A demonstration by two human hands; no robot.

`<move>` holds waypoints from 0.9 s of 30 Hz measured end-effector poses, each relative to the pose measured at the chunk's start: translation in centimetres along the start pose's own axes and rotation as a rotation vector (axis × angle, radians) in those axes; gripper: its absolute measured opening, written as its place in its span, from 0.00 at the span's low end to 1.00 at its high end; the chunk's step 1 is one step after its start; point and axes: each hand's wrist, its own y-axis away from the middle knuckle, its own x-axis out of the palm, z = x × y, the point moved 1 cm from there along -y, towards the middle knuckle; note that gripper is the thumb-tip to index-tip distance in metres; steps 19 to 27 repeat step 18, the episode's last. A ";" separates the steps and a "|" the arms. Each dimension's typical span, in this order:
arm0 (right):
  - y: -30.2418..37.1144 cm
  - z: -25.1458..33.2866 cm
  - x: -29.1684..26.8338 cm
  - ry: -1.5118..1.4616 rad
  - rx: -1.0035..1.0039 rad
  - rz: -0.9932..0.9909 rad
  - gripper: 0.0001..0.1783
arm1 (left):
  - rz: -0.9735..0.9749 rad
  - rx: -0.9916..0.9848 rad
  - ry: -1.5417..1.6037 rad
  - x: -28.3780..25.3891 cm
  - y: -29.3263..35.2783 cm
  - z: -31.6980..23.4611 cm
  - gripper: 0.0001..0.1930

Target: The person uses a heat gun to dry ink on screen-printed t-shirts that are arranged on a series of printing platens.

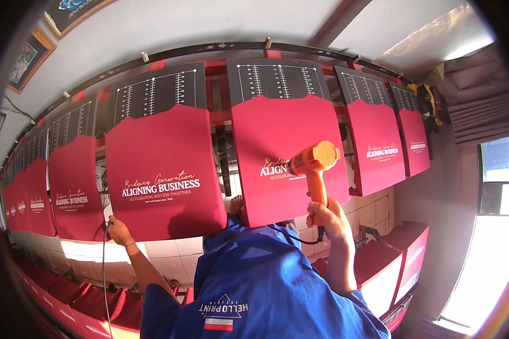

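Two hands are up in front of us. Our right hand is shut tight round the handle of an orange heat gun, w/ fingers wrapped all the way round it. The gun stands upright, and its round fat end sits on the right. Its front end points left at a red cloth & looks to be very near or touching it. A black cable drops from the bottom of the handle, just under our fist.

Our left hand is closed on a thin cord that hangs straight down. This hand sits right at the low left corner of a second red cloth. We can't tell if it also pinches the cloth.

Both cloths have pale print on them, and each one is pulled over a black board w/ white ruler marks at the top. More red cloths on boards run off to the left & right in a long row. All the boards hang from a dark rail that bends across the top.

Below our arms we see our blue shirt. White tiles are behind the boards. More red pieces lie stacked low on the right, near a bright window.
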 end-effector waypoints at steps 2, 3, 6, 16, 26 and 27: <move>0.0 0.0 -0.3 -0.021 0.030 0.057 0.26 | 0.006 0.020 -0.022 0.4 -0.8 0.6 0.31; -0.1 -0.1 -0.5 -0.044 0.056 0.080 0.26 | 0.010 0.029 -0.035 0.3 -0.9 0.6 0.31; 0.0 0.0 0.4 -0.008 0.031 0.090 0.25 | 0.020 0.012 -0.015 0.2 -0.6 0.4 0.31; -0.7 -0.2 0.6 -0.030 0.023 0.135 0.26 | 0.019 -0.018 -0.014 0.0 -0.1 -0.1 0.30; -1.0 -0.2 0.1 -0.032 0.063 0.188 0.30 | 0.037 -0.005 -0.041 0.0 -0.3 0.1 0.30; -1.0 -0.2 0.1 -0.032 0.063 0.188 0.30 | 0.037 -0.005 -0.041 0.0 -0.3 0.1 0.30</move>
